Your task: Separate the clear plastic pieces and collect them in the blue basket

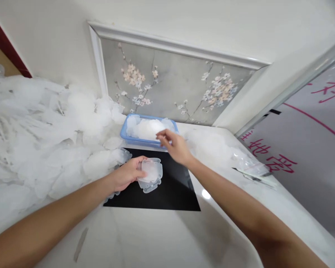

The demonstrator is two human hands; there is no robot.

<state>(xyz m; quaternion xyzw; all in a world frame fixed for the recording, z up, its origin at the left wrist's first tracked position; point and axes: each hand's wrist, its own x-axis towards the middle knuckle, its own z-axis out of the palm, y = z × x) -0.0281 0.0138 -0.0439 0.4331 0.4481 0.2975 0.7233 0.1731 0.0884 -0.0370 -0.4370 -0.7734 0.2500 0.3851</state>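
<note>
My left hand (130, 173) is closed around the edge of a translucent plastic piece (152, 169) with notched edges and small round marks. It is held over a black mat (173, 193); whether it is one layer or more, I cannot tell. My right hand (174, 145) is at the front right of a blue plastic basket (136, 142), its fingers bent and drawn together. Anything between those fingertips is too small to make out. White translucent pieces (147, 128) fill the basket.
A large heap of similar translucent pieces (44, 123) covers the left side of the white table (145, 238). To the right lie more whitish pieces (209, 145) and a clear plastic bag (248, 162). Behind stands a wall with a framed floral panel (167, 78); a whiteboard (309, 149) leans at right.
</note>
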